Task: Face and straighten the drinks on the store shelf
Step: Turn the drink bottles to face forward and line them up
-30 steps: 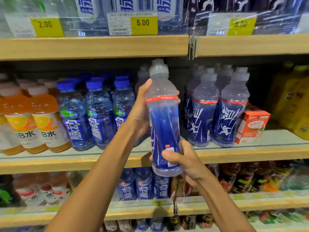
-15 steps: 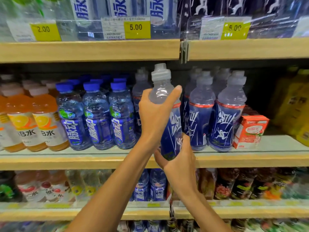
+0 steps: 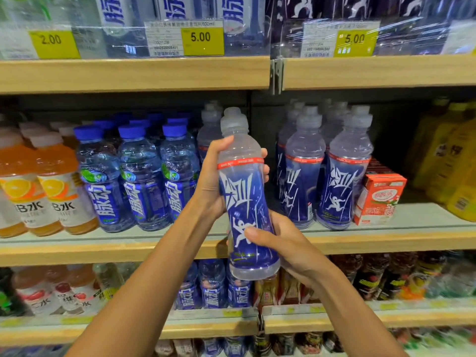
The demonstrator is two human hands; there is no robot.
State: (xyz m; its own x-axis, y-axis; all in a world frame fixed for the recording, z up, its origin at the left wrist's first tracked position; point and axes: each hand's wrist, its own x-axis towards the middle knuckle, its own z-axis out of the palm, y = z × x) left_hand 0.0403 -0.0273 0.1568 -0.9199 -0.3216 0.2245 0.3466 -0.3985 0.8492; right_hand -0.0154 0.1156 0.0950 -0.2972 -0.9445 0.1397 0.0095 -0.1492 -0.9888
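Red carton (image 3: 378,199) just beside shelved bottles (image 3: 345,176), right of held bottle (image 3: 244,197)

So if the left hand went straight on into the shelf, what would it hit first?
Most likely the grey-capped bottle standing back in the shelf gap, right behind the left hand; how far back is unclear.

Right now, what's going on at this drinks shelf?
A person holds a blue sports bottle in both hands in front of the middle shelf, not set down. The left hand grips its upper part near the red band; the right hand holds the lower part, thumb across the label. The label faces the camera. Two matching bottles stand at the shelf front just to the right.
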